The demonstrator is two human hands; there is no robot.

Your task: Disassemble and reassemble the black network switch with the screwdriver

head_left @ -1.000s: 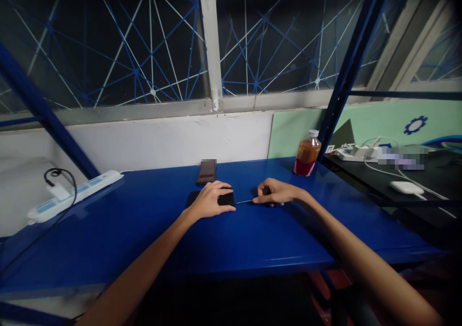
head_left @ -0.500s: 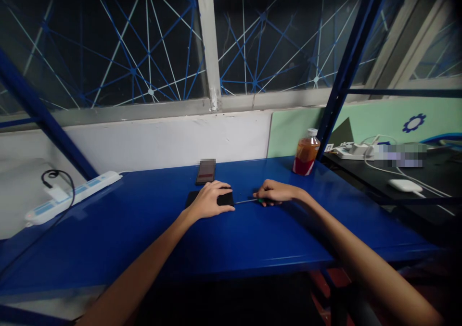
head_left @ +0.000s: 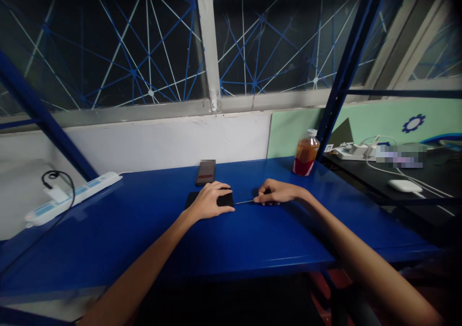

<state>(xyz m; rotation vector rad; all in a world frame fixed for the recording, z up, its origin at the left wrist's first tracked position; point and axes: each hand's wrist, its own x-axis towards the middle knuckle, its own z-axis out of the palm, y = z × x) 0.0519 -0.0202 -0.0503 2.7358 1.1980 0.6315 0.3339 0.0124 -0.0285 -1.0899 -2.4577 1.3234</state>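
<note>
On the blue table, a flat black rectangular device [head_left: 225,200] lies under my left hand [head_left: 211,200]. Its fingers and thumb are spread across the device and hold it in place; the palm hides part of it. My right hand [head_left: 271,193] is closed around a screwdriver [head_left: 245,202], whose handle is hidden in the fingers. The thin metal shaft points left and its tip meets the right edge of the device. Exactly what the tip touches is too small to tell. Just behind the device lies a phone [head_left: 205,173], its screen facing up.
A bottle of reddish-orange drink [head_left: 306,154] stands at the table's back right. On the left is a white power strip [head_left: 81,194] with a black cable. Blue frame posts [head_left: 346,61] rise on both sides. A black desk [head_left: 433,191] at right carries chargers and cables.
My right hand's fingers have shifted on the screwdriver, and the green bit of handle seen before is now hidden. The left hand and the device stay where they were.
</note>
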